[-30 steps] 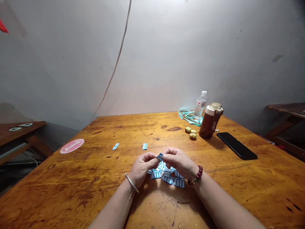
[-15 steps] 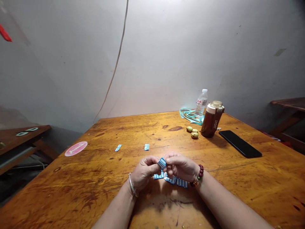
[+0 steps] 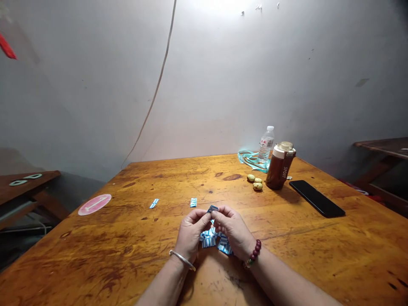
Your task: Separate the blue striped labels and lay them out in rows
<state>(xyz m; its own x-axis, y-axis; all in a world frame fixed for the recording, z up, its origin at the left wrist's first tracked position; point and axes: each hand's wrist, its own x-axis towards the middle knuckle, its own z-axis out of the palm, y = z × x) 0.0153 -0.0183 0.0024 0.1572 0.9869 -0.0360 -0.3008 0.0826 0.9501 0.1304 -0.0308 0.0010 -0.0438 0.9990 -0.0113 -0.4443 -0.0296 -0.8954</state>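
Observation:
Between the thumbs and fingertips of both hands is a small blue-and-white striped piece (image 3: 212, 208), flat and dark on the side facing me. My left hand (image 3: 191, 233), with a bangle at its wrist, is closed on the piece's left side. My right hand (image 3: 235, 229), wearing a dark red bead bracelet, pinches its right side. Under the hands lies a loose pile of similar striped pieces (image 3: 209, 242), partly covered by the fingers. Farther forward, one striped piece (image 3: 193, 202) lies alone, and another narrow striped piece (image 3: 154, 203) is to its left.
At the right of the wooden table (image 3: 134, 238) are a black phone (image 3: 315, 198), a brown sports bottle (image 3: 280, 168), several yellowish round items (image 3: 257, 185), a clear water bottle (image 3: 266, 144) and a turquoise ribbon (image 3: 248, 158). A pink round sticker (image 3: 94, 205) is at the left.
The held piece has been raised slightly and turned, now showing a darker side. My right hand has come in closer beside the left. The whole view has shifted a little.

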